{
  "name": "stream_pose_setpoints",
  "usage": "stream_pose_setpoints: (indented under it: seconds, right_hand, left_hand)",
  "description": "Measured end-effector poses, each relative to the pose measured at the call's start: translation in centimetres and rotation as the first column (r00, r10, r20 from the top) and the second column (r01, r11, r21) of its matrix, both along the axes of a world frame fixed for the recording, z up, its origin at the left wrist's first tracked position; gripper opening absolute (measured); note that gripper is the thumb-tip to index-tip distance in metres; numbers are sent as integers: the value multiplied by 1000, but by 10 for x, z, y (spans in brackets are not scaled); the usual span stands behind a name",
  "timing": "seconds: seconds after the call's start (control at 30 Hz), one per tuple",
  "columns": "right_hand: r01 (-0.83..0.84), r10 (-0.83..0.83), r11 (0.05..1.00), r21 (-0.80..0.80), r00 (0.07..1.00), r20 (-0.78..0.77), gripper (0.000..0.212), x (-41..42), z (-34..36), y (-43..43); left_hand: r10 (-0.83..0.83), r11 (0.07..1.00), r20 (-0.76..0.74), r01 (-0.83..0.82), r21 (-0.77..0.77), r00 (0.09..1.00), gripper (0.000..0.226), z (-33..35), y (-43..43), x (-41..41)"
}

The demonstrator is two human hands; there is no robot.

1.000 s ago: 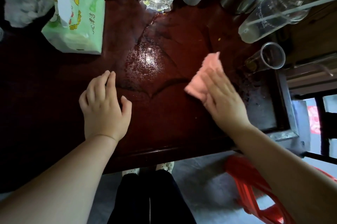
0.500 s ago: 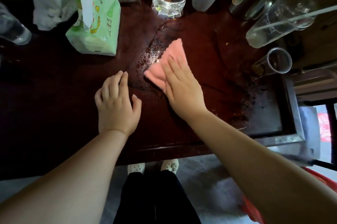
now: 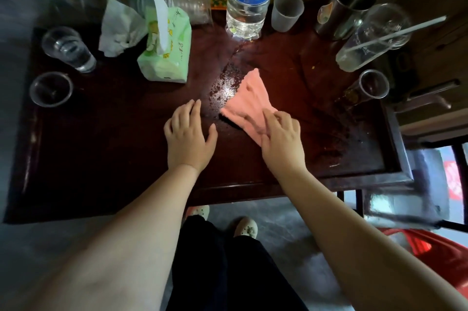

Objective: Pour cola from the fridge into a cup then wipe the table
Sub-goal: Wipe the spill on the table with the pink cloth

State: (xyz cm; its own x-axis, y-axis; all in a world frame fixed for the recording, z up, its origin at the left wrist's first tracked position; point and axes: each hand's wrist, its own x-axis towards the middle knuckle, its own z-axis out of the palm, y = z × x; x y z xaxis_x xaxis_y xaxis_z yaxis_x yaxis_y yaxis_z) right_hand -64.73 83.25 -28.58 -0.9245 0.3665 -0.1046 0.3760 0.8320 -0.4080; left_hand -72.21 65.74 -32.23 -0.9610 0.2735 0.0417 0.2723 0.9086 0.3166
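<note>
Head view | wiping table (image 3: 101,146) | left hand (image 3: 188,138) resting flat, released | right hand (image 3: 282,142) pinching pink cloth (image 3: 247,100) | pressing evenly, sweeping across wet patch (image 3: 225,82) advised

The dark red table (image 3: 101,146) holds a big water bottle (image 3: 247,4). Left of the bottle sits a green tissue pack (image 3: 167,49). In front of it lie a wet patch (image 3: 224,82) and a pink cloth (image 3: 243,103).
</note>
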Motion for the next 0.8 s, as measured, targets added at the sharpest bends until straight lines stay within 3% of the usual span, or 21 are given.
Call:
stream_pose_setpoints:
  seconds: [0.13, 0.23, 0.37, 0.43, 0.5, 0.6, 0.8]
  right_hand:
    - [-15, 13, 1000, 11, 990, 143, 57, -15, 10, -2]
    - [-77, 77, 997, -4, 981, 179, 63, -13, 15, 3]
    - [-116, 123, 992, -45, 971, 204, 68, -10, 17, -8]
    - [-123, 133, 990, -66, 974, 181, 64, -9, 17, -19]
    - [-142, 155, 985, -95, 976, 155, 62, -5, 17, -34]
    - [-178, 191, 978, -109, 974, 119, 62, 5, 17, -63]
    - [-9, 13, 997, -71, 998, 66, 59, 30, 18, -90]
  left_hand:
    - [-29, 992, 53, 22, 124, 998, 65, 8, -8, 1]
    - [-184, 972, 58, 173, 161, 981, 66, 15, -20, -1]
    - [-534, 844, -27, 535, 35, 845, 60, 27, -34, -11]
    - [-634, 773, -1, 633, -41, 774, 58, 31, -35, -12]
    - [-661, 739, 92, 668, -87, 744, 60, 33, -38, -8]
    - [-612, 764, 212, 639, -91, 762, 59, 32, -52, 3]
    - [-585, 763, 228, 624, -169, 778, 62, 38, -73, 21]
